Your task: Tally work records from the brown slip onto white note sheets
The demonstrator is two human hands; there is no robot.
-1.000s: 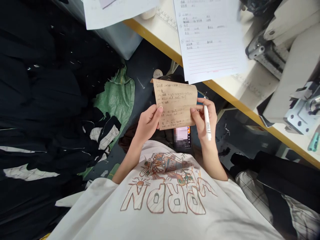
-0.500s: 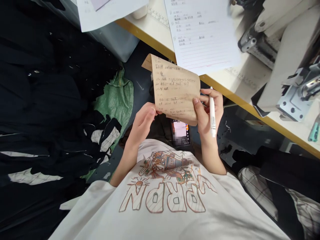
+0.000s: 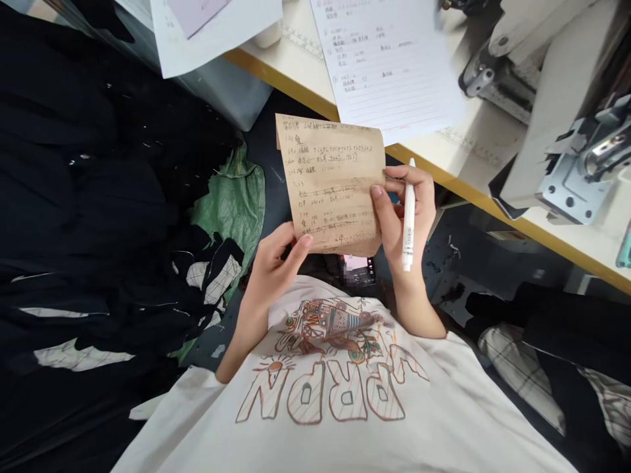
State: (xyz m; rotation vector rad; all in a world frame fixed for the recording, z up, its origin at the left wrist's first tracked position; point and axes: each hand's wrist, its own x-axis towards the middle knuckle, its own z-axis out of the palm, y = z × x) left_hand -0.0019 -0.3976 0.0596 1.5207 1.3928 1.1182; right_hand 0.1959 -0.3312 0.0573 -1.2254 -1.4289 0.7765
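I hold a brown slip of paper [image 3: 331, 180] covered in handwritten lines up in front of my chest. My left hand [image 3: 273, 263] pinches its lower left corner between thumb and fingers. My right hand [image 3: 407, 210] grips the slip's right edge with the thumb on its face, and a white pen [image 3: 408, 220] is tucked upright between the fingers of the same hand. A phone [image 3: 359, 270] with a lit screen lies on my lap just below the slip.
A work table with a yellow edge [image 3: 444, 180] runs across the upper right, carrying a lined white sheet [image 3: 389, 59], another sheet [image 3: 211, 29] and a sewing machine [image 3: 566, 98]. Dark fabric pieces [image 3: 89, 217] pile up at left beside a green bag [image 3: 231, 203]. More dark and checked cloth [image 3: 552, 355] lies at right.
The brown slip has unfolded and risen, now showing its full height. My left hand has slid down to its lower corner; my right hand has moved up with it.
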